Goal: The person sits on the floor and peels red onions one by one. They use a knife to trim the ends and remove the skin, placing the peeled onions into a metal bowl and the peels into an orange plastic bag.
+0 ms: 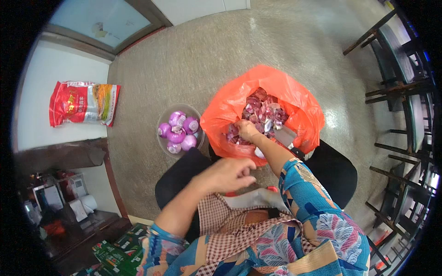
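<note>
A large orange plastic bag (262,77) stands wide-mouthed between my knees, lined with reddish-purple onion skins (264,107) and some pale scraps. My right hand (247,131) reaches into its left side, fingers down among the skins; whether it grips any is hidden. A broad-bladed kitchen knife (286,136) with a black handle lies at the bag's right inner side. Near the bag's front edge shows a whitish round thing (259,153), partly covered by my right forearm. My left hand (231,175), slightly blurred, hovers above my lap with bent fingers apart and nothing visible in them.
Several peeled purple onions fill a clear plastic bowl (162,146) on the floor, left of the bag. A red-and-white printed sack (84,103) is by the left wall. Dark chairs (397,69) line the right side. Green cartons (119,252) lie at lower left.
</note>
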Demonstrator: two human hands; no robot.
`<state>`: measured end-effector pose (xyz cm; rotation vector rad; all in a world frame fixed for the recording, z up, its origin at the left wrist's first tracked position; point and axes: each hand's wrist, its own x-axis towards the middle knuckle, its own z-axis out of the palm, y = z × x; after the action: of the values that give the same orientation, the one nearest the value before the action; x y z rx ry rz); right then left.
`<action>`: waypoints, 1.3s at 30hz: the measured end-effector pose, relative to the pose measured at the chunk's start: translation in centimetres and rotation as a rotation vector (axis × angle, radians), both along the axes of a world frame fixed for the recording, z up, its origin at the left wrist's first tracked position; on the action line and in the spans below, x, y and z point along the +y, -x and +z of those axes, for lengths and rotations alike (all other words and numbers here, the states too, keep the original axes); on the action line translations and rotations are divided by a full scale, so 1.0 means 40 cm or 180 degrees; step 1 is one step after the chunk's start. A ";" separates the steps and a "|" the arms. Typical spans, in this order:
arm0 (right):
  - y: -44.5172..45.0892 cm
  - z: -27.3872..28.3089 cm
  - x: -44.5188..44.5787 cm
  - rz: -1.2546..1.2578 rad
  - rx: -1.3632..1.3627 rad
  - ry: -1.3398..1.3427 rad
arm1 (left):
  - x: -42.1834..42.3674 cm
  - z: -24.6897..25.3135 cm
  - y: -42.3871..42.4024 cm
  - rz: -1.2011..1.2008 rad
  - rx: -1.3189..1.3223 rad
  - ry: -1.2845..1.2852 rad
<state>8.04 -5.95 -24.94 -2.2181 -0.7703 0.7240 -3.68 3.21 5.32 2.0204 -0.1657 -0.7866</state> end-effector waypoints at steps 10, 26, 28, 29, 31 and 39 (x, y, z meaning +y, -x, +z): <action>-0.187 -0.111 0.019 0.0267 -0.0760 0.1871 | 0.042 -0.088 -0.043 -0.0191 0.0081 -0.0594; -0.008 0.328 -0.107 -0.2345 0.1387 -0.2721 | -0.004 -0.174 -0.133 0.1929 0.0531 0.0747; 0.048 0.430 -0.104 -0.2333 0.1743 -0.3222 | -0.014 -0.198 -0.152 0.2516 0.0849 0.1559; 0.070 0.455 -0.102 -0.2322 0.1861 -0.3307 | -0.017 -0.208 -0.154 0.2753 0.0944 0.1971; 0.090 0.445 -0.125 -0.2237 0.1878 -0.3473 | -0.047 -0.183 -0.172 0.2833 0.0871 0.2291; 0.111 0.227 -0.436 -0.1715 -0.0436 0.1928 | -0.067 -0.170 -0.163 0.2865 0.0902 0.2923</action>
<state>3.61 -23.38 -15.88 -2.8625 0.0335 0.5786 2.84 0.55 -1.46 0.9196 0.4513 -0.2903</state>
